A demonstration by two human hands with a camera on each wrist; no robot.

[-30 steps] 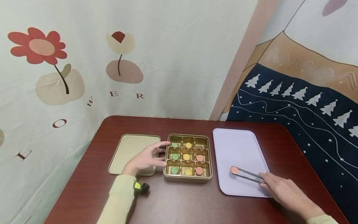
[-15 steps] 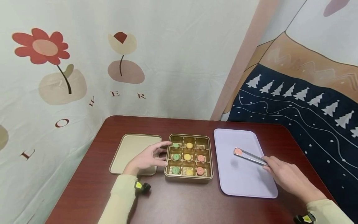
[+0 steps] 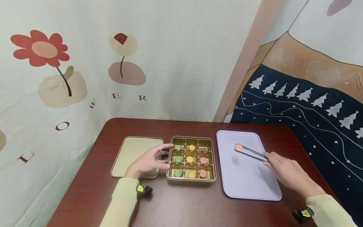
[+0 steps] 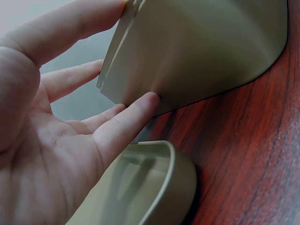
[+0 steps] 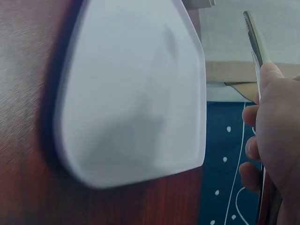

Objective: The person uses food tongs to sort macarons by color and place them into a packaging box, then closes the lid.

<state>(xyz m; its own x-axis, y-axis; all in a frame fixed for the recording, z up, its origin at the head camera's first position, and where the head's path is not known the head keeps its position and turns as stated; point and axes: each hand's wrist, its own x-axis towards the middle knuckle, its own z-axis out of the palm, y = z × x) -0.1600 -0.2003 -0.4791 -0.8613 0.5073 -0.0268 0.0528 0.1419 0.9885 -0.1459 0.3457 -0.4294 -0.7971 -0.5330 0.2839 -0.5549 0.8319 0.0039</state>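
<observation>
My left hand (image 3: 148,160) rests against the left side of a gold tin (image 3: 188,182), its fingers spread and touching the wall, as the left wrist view also shows on the tin's side (image 4: 201,51). Dividers split the tin into several compartments. Green round sweets (image 3: 178,173) fill the left column, yellow ones (image 3: 189,159) the middle. Pink ones (image 3: 202,173) lie in the right column's front and middle compartments; its back compartment is bare. My right hand (image 3: 289,171) holds metal tongs (image 3: 252,153), whose tips pinch a pink round sweet (image 3: 239,147) above a pale lilac tray (image 3: 249,186).
Left of the tin lies its gold lid (image 3: 129,154), inside face up, partly behind my left hand. All of this is on a dark red wooden table (image 3: 181,208). A printed cloth (image 3: 181,63) hangs right behind the table's far edge.
My right hand has lifted the tongs and the pink sweet from low over the tray, and moved them toward its far side. The left hand keeps its place on the tin.
</observation>
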